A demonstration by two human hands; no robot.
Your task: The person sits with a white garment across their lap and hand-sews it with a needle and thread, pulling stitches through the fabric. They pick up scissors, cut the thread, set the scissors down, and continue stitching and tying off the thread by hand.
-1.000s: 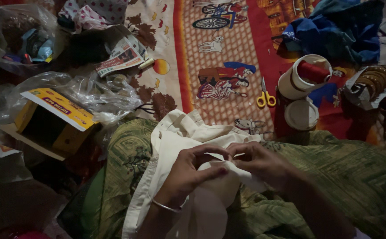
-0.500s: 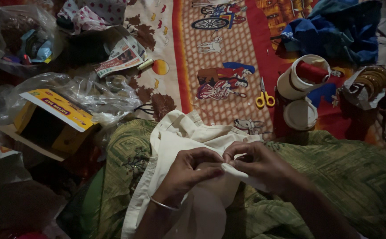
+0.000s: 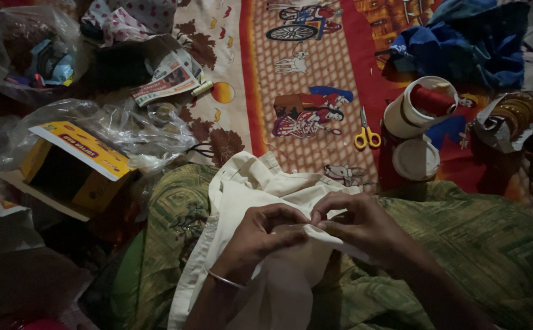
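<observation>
A cream cloth (image 3: 248,183) lies bunched over my lap, which is covered in green patterned fabric (image 3: 474,238). My left hand (image 3: 257,238), with a thin bangle at the wrist, pinches a folded edge of the cloth near its middle. My right hand (image 3: 361,226) pinches the same edge right beside it, fingertips of both hands almost touching. Whether a needle sits between the fingers is too small to tell.
Yellow-handled scissors (image 3: 366,135) lie on the patterned red bedspread (image 3: 303,67). A white canister (image 3: 416,107) holding a red spool and its lid (image 3: 415,159) sit at right, by bangles in paper (image 3: 514,116). A yellow box (image 3: 74,162), plastic bags (image 3: 132,125) and blue cloth (image 3: 468,36) surround.
My left thumb has slid from under the fold up toward the right fingertips, and both hands have closed in on the cloth edge. Nothing else moved.
</observation>
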